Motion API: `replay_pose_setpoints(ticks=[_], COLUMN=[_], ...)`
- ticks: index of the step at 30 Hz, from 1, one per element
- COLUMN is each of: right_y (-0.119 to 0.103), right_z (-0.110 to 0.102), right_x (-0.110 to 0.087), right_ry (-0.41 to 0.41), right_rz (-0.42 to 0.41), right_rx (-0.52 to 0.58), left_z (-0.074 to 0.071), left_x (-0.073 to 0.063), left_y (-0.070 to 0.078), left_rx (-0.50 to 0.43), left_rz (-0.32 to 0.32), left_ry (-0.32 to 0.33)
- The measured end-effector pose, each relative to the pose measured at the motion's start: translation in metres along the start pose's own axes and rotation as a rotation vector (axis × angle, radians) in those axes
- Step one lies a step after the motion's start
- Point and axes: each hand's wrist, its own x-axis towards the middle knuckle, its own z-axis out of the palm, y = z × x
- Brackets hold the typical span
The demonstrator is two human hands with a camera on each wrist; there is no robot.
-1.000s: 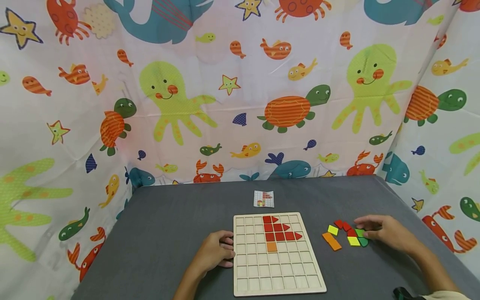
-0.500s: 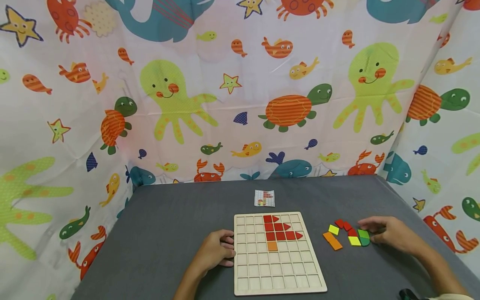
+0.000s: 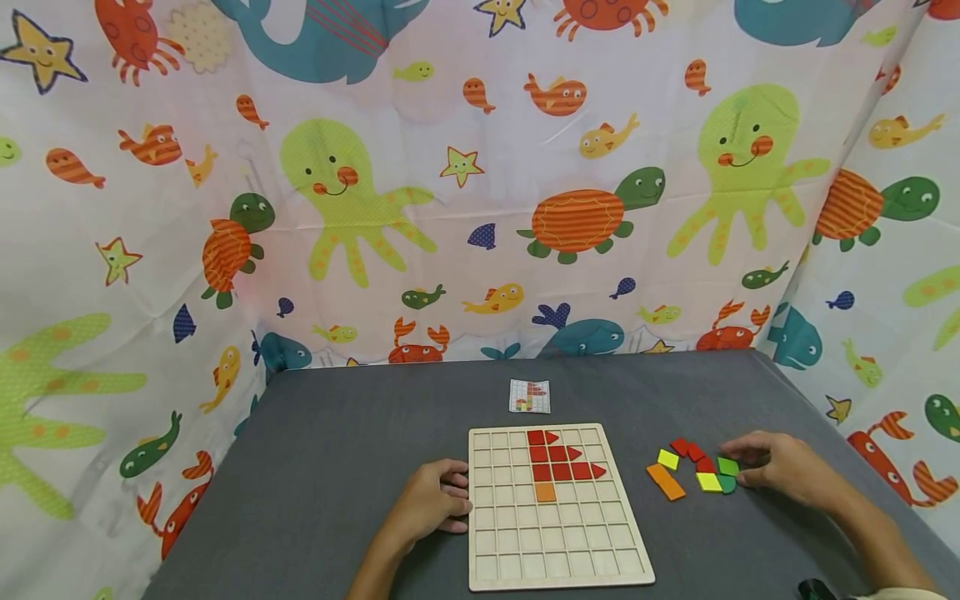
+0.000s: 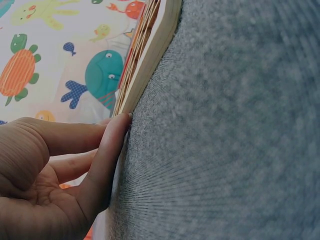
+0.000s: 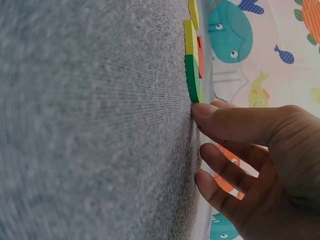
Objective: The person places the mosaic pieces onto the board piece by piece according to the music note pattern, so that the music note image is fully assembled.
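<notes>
A wooden grid board [image 3: 558,537] lies on the table, with red squares and triangles in its upper cells and an orange square [image 3: 545,492] below them. My left hand [image 3: 431,500] rests at the board's left edge; in the left wrist view its thumb touches the board's side [image 4: 145,75]. Beside the loose pieces is my right hand [image 3: 776,468], fingers loosely bent. Its fingertips are at the right side of a light green tile [image 3: 727,466] and a dark green rounded tile [image 3: 727,484]. In the right wrist view the thumb tip meets the dark green tile's end [image 5: 192,77].
A small printed pattern card [image 3: 529,397] lies behind the board. Between board and right hand are yellow tiles [image 3: 707,482], red tiles [image 3: 696,452] and orange tiles [image 3: 666,482]. The grey cloth-covered table [image 3: 337,450] is backed by a sea-animal curtain [image 3: 480,333].
My right hand has drawn slightly right from over the green tiles, exposing more of them. The dark green tile has shifted a little. My left hand stays at the board's edge.
</notes>
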Motion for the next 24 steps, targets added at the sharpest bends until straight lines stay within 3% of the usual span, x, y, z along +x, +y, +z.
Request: replay_pose_setpoints(ticks=[14,24], right_y=[-0.006,-0.046], right_z=[0.002,0.026], right_x=[-0.003,0.002], right_ry=[0.051,0.06], right_rz=[0.008,-0.07], right_rx=[-0.084,-0.016], left_z=[0.0,0.0], left_x=[0.001,0.001], left_y=[0.0,0.0], left_rx=[-0.004,0.008], left_rz=[0.007,0.005], left_ry=[-0.003,0.004])
